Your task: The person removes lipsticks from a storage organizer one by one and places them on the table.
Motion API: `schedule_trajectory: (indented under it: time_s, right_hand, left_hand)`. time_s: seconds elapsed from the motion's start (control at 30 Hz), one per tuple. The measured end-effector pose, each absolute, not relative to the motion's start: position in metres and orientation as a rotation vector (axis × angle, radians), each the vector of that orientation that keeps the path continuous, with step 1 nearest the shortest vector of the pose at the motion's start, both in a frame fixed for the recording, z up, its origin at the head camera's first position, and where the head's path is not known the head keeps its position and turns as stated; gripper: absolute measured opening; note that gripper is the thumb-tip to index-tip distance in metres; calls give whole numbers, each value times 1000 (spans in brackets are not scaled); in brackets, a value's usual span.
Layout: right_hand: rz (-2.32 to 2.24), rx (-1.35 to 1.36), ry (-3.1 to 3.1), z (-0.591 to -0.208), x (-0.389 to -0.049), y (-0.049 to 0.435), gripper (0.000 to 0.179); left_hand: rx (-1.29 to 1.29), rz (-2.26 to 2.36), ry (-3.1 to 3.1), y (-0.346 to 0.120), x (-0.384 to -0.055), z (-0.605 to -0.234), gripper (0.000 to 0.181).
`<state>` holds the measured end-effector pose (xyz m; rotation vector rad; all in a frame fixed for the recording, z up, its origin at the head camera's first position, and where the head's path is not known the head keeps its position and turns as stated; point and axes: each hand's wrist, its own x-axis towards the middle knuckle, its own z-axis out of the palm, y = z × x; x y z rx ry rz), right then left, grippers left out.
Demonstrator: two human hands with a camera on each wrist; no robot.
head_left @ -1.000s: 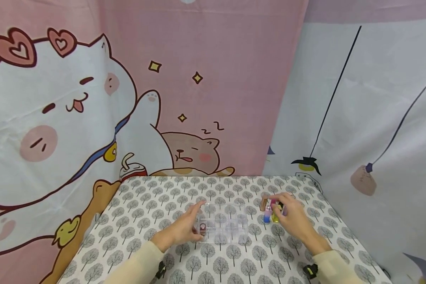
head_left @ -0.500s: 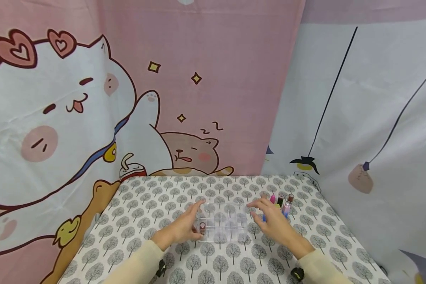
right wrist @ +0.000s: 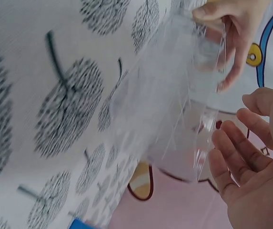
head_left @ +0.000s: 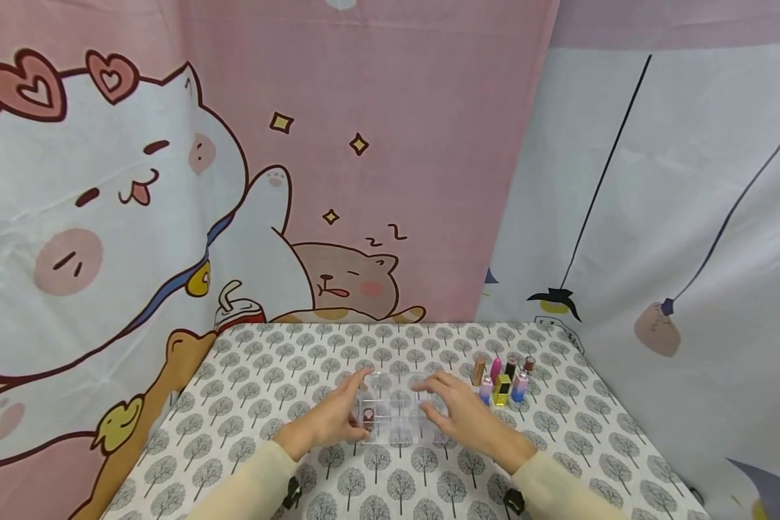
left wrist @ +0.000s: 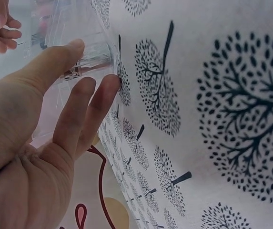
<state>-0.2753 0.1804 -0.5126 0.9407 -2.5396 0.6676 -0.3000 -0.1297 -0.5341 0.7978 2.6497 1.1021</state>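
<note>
A clear divided box (head_left: 393, 432) lies on the tree-print cloth, with a small dark reddish-brown item (head_left: 368, 415) in its front left compartment. My left hand (head_left: 330, 415) grips the box's left end, thumb at the front and fingers toward the back; the left wrist view shows this hand (left wrist: 45, 109) close up. Over the box's right part hovers my right hand (head_left: 464, 412), its fingers loosely bent and holding nothing. In the right wrist view, this hand (right wrist: 253, 157) is apart from the clear wall (right wrist: 200, 143).
Right of the box stands a group of small lipstick-like tubes: a brown one (head_left: 478, 370), a pink one (head_left: 496, 368), a black one (head_left: 510, 366), a yellow one (head_left: 502, 390) and pink-blue ones (head_left: 520, 386). Cartoon-printed fabric (head_left: 429, 217) hangs behind the table.
My right hand has moved left from the group of tubes to above the box's right part, uncovering the tubes. My left hand has stayed at the box.
</note>
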Motion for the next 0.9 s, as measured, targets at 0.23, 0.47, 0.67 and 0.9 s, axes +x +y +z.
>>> schedule_trajectory:
  time_s: [0.23,0.47,0.67,0.9]
  right_hand:
    - [720,1039,-2598,-520,-278,156,35]
    - [805,1088,-2603,-530,-285,135,36]
    - [845,1087,-2641,-531,-287,122,36]
    - [887,1080,-2700,-534,-290,111,39]
  left_hand:
    - [801,1076,2668,-129,-301,-533,136]
    - [799,1081,2665,-129,-301,-533,136]
    - [827,1064,2680,-130,-302,-533,134]
    - [829,1082,2664,-131,-301,-532,136]
